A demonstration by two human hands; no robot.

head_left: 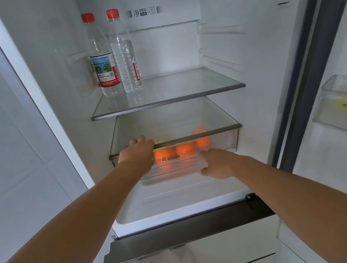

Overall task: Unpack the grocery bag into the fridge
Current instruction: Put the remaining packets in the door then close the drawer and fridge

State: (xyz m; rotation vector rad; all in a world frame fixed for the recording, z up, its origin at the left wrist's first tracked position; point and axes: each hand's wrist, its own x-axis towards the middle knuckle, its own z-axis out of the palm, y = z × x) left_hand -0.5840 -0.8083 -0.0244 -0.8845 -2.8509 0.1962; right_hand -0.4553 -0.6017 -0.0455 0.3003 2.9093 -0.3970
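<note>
White fridge [218, 47] interior, door open at right. Two bottles [112, 55] stand at the left of the glass shelf [184, 85], which is bare beyond them. Below, a clear drawer [220, 140] holds blurred oranges [184, 150]. Left hand [137, 152] lies flat on its top edge; right hand [219, 164] fingers curl loosely against its front, holding nothing.

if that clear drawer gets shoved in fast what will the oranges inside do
The oranges look round and lie loose in the clear drawer, so they would probably roll and bump its walls. The drawer has spare room, so they may spread apart. They look firm and are unlikely to be harmed by a gentle push.
</note>
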